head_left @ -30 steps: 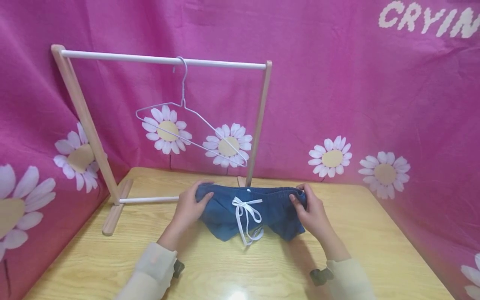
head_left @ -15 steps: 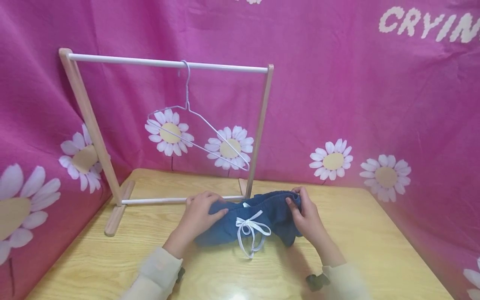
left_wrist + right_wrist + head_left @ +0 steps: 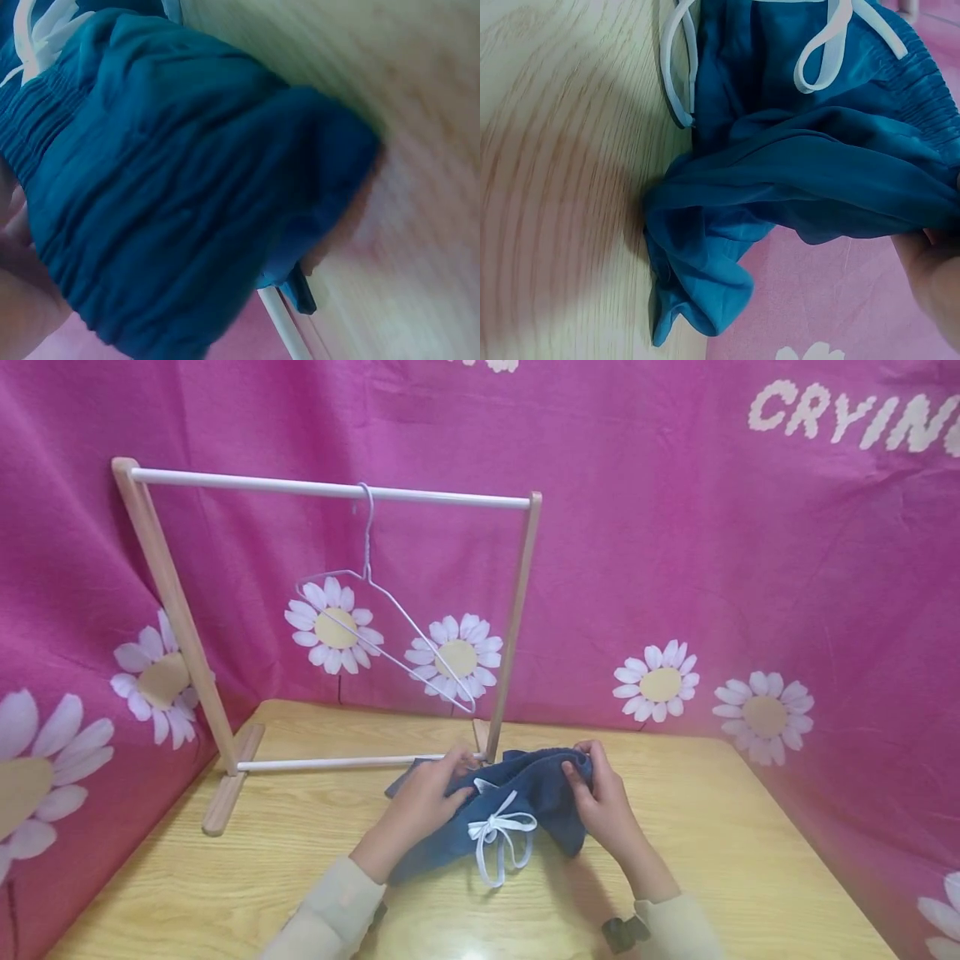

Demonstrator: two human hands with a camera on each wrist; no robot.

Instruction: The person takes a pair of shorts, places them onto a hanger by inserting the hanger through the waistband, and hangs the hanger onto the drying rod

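Observation:
A pair of dark blue shorts (image 3: 551,797) with an elastic waistband is held low over the wooden table in the head view. A white drawstring bow (image 3: 491,829) hangs at its front. My left hand (image 3: 412,810) grips the waistband on the left, thumb in front and fingers at the upper edge. At the other end of the waistband, my right hand (image 3: 609,806) pinches the cloth, with the thumb on the near side. The gathered waist and one leg fill much of the left wrist view. In the right wrist view, the folded leg (image 3: 705,285) droops against the table.
Behind the shorts stands a rack with wooden posts (image 3: 176,610) and a white top bar (image 3: 247,482). A wire hanger (image 3: 368,547) hangs from that bar. The wooden table (image 3: 720,860) is backed by a pink cloth (image 3: 645,543) printed with daisies.
The shorts have come lower and nearer, and the waistband has gone from stretched level to slanted and bunched. My left hand has moved right and down, closer to the right hand.

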